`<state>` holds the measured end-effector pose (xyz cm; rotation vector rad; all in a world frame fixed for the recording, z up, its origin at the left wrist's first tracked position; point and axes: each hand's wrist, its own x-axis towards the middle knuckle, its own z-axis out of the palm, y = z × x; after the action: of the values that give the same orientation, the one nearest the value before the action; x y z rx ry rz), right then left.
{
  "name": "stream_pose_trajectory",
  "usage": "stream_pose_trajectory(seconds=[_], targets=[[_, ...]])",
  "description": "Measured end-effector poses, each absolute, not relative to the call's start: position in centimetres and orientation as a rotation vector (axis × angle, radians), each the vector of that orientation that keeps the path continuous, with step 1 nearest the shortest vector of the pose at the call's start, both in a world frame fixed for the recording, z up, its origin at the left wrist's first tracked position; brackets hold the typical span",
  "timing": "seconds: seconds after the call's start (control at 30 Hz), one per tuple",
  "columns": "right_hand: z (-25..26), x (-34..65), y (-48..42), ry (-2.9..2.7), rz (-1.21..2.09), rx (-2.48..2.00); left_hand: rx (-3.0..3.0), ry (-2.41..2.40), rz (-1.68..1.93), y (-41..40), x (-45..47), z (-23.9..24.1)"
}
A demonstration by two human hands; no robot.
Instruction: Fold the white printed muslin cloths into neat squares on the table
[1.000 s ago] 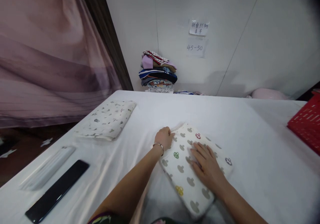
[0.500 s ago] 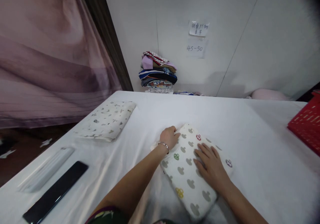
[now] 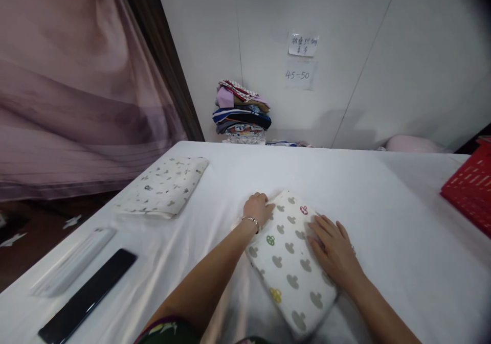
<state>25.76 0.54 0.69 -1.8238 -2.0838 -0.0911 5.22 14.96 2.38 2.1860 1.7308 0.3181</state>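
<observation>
A folded white cloth [image 3: 289, 262] printed with grey, green, yellow and red mushroom shapes lies at an angle on the white-covered table. At its upper left edge, my left hand [image 3: 258, 210], with a bracelet at the wrist, is closed on the cloth; the thumb rests on top and the other fingers are partly hidden. My right hand [image 3: 336, 252] lies along the right edge of the cloth, fingers stretched out and pressed on it. Part of that edge is covered by the hand.
Another folded patterned cloth [image 3: 163, 188] lies at the table's left. Nearer me are a whitish flat object [image 3: 74, 262] and a long black glossy object [image 3: 88, 295]. A red basket [image 3: 470, 190] stands at right. Behind the white table [image 3: 326, 173] rises a stack of folded fabrics [image 3: 243, 114].
My right hand has slid right, from the top of the cloth to its right edge. The flap with the purple print there is now mostly out of sight. My left hand has barely moved.
</observation>
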Motion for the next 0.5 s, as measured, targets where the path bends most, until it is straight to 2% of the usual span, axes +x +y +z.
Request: stream_pose_trajectory(seconds=[0.23, 0.5], targets=[[-0.05, 26.43, 0.91, -2.057, -0.028, -1.884, 2.283, 1.706, 0.288, 14.53, 5.76, 2.72], [-0.22, 26.40, 0.97, -2.039, -0.007, -1.871, 2.120, 1.690, 0.253, 15.09, 6.13, 3.33]])
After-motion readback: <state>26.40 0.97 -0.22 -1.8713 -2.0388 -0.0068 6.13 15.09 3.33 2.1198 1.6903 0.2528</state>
